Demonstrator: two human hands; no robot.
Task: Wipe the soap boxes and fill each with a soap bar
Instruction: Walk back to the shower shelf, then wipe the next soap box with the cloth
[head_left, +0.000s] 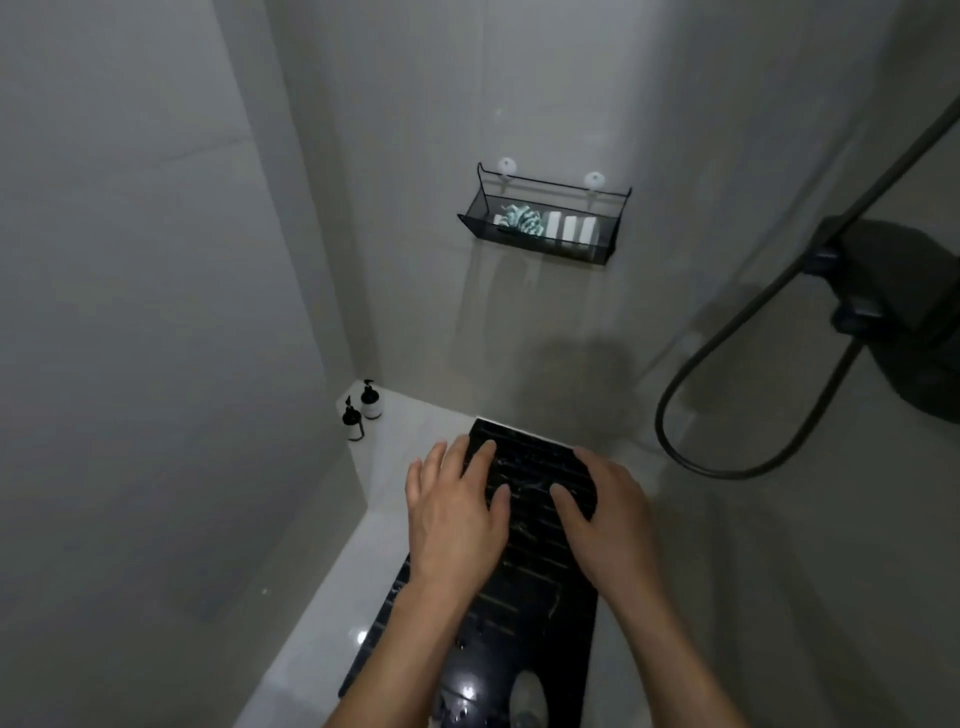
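Observation:
A black wire shelf (608, 249) hangs on the far shower wall. Inside it lie a crumpled teal-and-white cloth (522, 221) on the left and several white upright soap boxes or bars (571, 228) on the right; which they are I cannot tell. My left hand (457, 512) and my right hand (605, 512) are held out side by side well below the shelf, palms down, fingers straight and relaxed. Neither hand holds anything.
A black slatted, wet floor mat (530, 582) lies under my hands on the white shower floor. Two pump bottles (363, 410) stand in the left corner. A dark shower hose (727, 395) loops on the right wall below a black fixture (883, 291).

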